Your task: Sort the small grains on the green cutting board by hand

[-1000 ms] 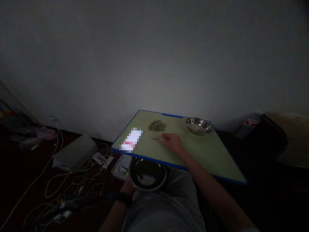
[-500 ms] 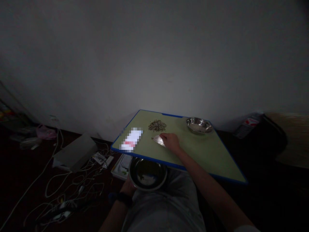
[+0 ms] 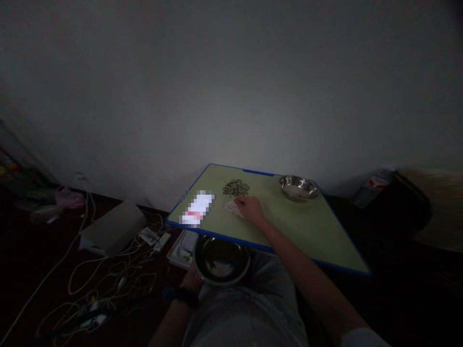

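My right hand (image 3: 250,210) is closed on a thin, pale, shiny piece with a rounded edge (image 3: 234,207), held low over the green tabletop; its exact kind I cannot make out. Just beyond it lies a loose pile of small, dark and light seed-like bits (image 3: 236,188). Below the front edge of the table, my left hand (image 3: 194,279) grips the left side of a steel bowl (image 3: 237,278), its fingers mostly hidden by the bowl. The bowl's inside is dark, with a bright reflection.
A second steel bowl (image 3: 298,189) stands at the table's back right. At the left of the blue-edged table (image 3: 307,231) lies a bright, pixelated rectangle (image 3: 197,208). A white tray (image 3: 177,254) sits below. Cables (image 3: 126,267) and a box (image 3: 114,229) cover the floor at left.
My right hand has moved slightly left with the pale piece, towards the pile; the piece now looks flatter and less bright. My left hand and the bowl have stayed put.
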Available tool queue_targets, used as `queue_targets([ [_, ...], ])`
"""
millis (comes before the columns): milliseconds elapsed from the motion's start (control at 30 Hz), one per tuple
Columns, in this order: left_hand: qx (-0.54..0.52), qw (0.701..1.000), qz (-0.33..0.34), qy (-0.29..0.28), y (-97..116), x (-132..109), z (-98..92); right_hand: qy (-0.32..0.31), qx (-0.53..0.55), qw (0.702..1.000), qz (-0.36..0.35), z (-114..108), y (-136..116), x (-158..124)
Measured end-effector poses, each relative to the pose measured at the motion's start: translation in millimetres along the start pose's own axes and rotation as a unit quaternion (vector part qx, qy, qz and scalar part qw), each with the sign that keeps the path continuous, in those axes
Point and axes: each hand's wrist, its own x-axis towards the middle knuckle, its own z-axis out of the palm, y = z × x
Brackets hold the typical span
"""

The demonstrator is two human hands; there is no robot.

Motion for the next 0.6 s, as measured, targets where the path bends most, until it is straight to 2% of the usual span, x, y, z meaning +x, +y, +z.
queue_targets([
  [200,0.018,0.999,-0.020,-0.018,-9.3,0.9,-2.7,-0.019,0.012,1.000,-0.012,0.0,-9.5,5.8],
  [433,0.007,0.999,-0.014,-0.028,1.5,-0.7,-2.1,-0.043,0.031,0.997,-0.049,-4.5,-14.9,2.2],
  [600,0.001,1.000,-0.018,-0.019,-3.6,4.9,-0.6,-0.041,0.039,0.998,-0.029,-6.3,-16.1,6.8],
])
